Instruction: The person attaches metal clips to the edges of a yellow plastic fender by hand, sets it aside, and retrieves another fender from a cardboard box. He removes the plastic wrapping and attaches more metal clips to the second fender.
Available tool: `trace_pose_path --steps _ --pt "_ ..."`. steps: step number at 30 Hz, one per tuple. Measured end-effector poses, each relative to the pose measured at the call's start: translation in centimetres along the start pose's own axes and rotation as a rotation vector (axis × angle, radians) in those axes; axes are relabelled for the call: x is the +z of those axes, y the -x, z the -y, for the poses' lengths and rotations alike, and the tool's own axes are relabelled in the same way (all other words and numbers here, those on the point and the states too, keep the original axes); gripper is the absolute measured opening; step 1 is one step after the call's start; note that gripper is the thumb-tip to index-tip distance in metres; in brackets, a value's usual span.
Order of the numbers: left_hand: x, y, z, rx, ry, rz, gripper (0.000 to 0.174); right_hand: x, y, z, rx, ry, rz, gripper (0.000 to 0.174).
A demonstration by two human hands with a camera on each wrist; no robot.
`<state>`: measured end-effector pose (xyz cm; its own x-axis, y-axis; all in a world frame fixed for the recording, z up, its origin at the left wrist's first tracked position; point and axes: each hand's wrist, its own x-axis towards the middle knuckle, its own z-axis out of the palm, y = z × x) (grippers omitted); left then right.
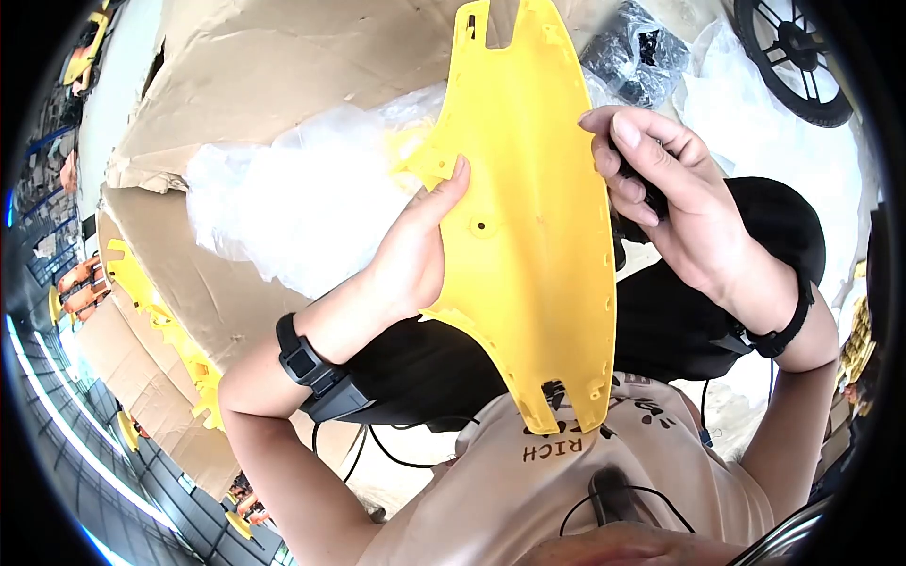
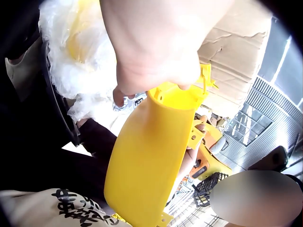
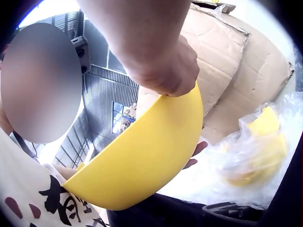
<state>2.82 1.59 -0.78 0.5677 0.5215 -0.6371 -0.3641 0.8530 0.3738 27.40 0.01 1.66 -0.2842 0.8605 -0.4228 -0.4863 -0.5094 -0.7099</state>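
A curved yellow plastic panel (image 1: 543,189) stands lengthwise before the person's chest, its lower notched end overlapping the shirt in the head view. My left hand (image 1: 420,241) grips its left edge, thumb lying on the inner face near a small hole. At the opposite edge is my right hand (image 1: 684,193), fingers curled around a small black object (image 1: 651,191) mostly hidden in the palm. Its fingertips are right at the panel's rim. The panel's smooth outer side shows in both wrist views, with the right hand (image 3: 165,66) over its top edge.
Cardboard (image 1: 245,85) and clear plastic wrap (image 1: 283,193) lie beyond the left hand. A black plastic-wrapped bundle (image 1: 634,55) and a black spoked wheel (image 1: 797,57) sit at upper right. More yellow parts (image 1: 156,311) are at left; a bagged yellow part (image 3: 258,156) lies below.
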Motion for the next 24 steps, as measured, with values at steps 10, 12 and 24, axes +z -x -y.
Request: trace_pose_path --steps 10,12,24 --pt "0.2 0.8 -0.7 0.016 -0.191 0.007 0.043 -1.0 -0.7 0.4 0.005 -0.090 -0.048 0.030" --pt "0.9 0.6 -0.4 0.069 -0.136 -0.120 0.040 -0.9 -0.6 0.5 0.052 -0.123 -0.044 0.029" --pt "-0.5 0.4 0.1 0.578 -0.880 -0.276 0.030 0.3 -0.7 1.4 0.104 -0.001 0.051 0.034"
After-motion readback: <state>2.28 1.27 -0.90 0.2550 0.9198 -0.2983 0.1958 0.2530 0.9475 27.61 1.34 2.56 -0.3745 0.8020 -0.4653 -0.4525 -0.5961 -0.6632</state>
